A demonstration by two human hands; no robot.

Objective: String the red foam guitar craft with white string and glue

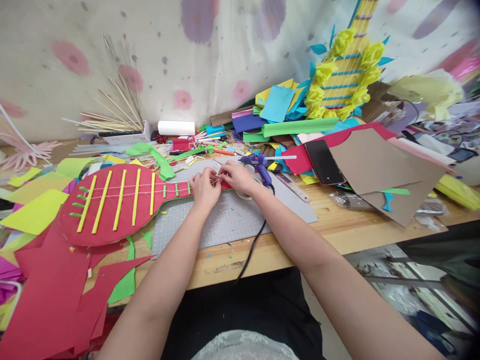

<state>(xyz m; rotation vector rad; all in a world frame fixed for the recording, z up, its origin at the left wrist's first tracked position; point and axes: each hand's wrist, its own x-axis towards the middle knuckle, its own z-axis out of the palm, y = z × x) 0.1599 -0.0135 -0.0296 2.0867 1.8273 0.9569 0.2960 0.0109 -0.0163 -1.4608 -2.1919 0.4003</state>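
A red foam guitar [112, 210] with yellow and green strips and thin white strings lies on a grey cutting mat [232, 220]. My left hand [203, 188] rests on the guitar's neck with its fingers pinched together. My right hand [236, 176] is close beside it, fingers also pinched at the neck's end. Both seem to hold a thin white string, which is too fine to make out well. A blue glue gun [258, 164] lies just behind my right hand, its black cord running off the table's front edge.
Red, green and yellow foam scraps [48, 280] cover the left of the wooden table [337, 220]. A black phone [324, 161], cardboard sheet [378, 170] and metal ruler [294, 186] lie at right. A yellow guitar model [348, 70] leans on the wall; sticks [116, 115] stand at the back left.
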